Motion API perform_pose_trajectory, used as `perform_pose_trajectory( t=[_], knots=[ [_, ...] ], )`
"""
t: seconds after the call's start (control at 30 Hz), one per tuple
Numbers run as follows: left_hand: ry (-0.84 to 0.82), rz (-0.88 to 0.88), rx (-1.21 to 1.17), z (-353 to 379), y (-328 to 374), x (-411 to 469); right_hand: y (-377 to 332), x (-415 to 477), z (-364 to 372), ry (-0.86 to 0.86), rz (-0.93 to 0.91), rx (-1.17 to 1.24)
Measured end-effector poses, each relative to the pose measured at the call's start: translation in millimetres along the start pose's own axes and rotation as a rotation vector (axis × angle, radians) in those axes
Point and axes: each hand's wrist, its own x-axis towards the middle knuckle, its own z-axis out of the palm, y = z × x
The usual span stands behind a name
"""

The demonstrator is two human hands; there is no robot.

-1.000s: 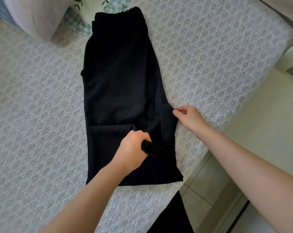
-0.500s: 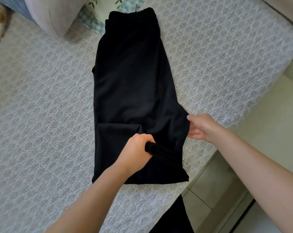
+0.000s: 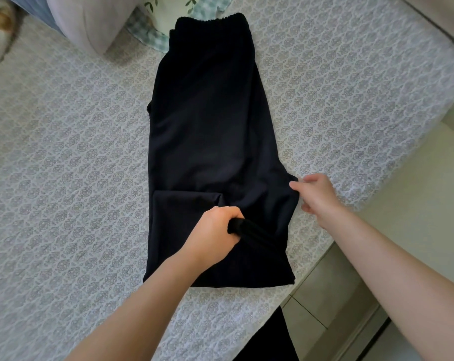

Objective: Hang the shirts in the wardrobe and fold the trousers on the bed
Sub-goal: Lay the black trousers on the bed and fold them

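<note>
Black trousers (image 3: 207,131) lie flat and lengthwise on the patterned bed (image 3: 64,178). The waistband (image 3: 212,20) is at the far end, next to a pillow (image 3: 90,22), and the lower part is doubled up near the bed's front edge.

The left hand (image 3: 215,231) rests on the lower half, its grip closed around a bunched fold (image 3: 249,231) of the dark cloth. The right hand (image 3: 318,196) is at the trousers' right edge and its fingertips meet the fabric. It is blurred, so I cannot tell whether it pinches the edge or only touches it.

Handling, as judged from the drape: the cloth looks light, soft and limp, with no stiffness of its own. It will likely sag and crease wherever it is lifted by one point. It is best held at two spread points along an edge or fold line, such as the side seam and hem. The layers can then be carried over together and smoothed flat. Nothing here is fragile, and the quilted bed cover may offer some friction against slipping.
</note>
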Motion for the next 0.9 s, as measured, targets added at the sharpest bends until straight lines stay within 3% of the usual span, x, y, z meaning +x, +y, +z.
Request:
perform_pose_trajectory(
  t=[0.13,0.33,0.43,0.5,0.6,0.67,0.77,0.9],
  knots=[
    [0.014,0.079,0.033,-6.8,8.6,1.6,-14.4,-0.3,5.0,-0.163,-0.161,-0.271],
    [0.012,0.165,0.100,-16.5,21.3,-3.7,-27.4,-8.3,24.2,-0.076,-0.484,-0.592],
    [0.011,0.169,0.067,-20.2,23.8,-6.1,-31.7,-19.0,41.7,-0.177,-0.622,-0.611],
    [0.005,0.157,0.083,-23.7,26.4,-4.2,-37.4,-23.4,54.8,-0.330,-0.502,-0.544],
    [0.026,0.177,0.155,-24.0,28.2,8.6,-53.7,-18.6,59.5,-0.494,-0.096,-0.327],
    [0.066,0.200,0.174,-18.9,27.1,24.8,-60.9,-6.9,54.2,-0.572,0.078,-0.215],
    [0.112,0.181,0.210,-6.0,19.0,56.4,-62.7,8.8,42.6,-0.650,0.170,-0.151],
    [0.196,0.112,0.358,10.6,-3.8,89.7,-54.0,16.7,25.2,-0.709,0.098,-0.148]
  ],
)
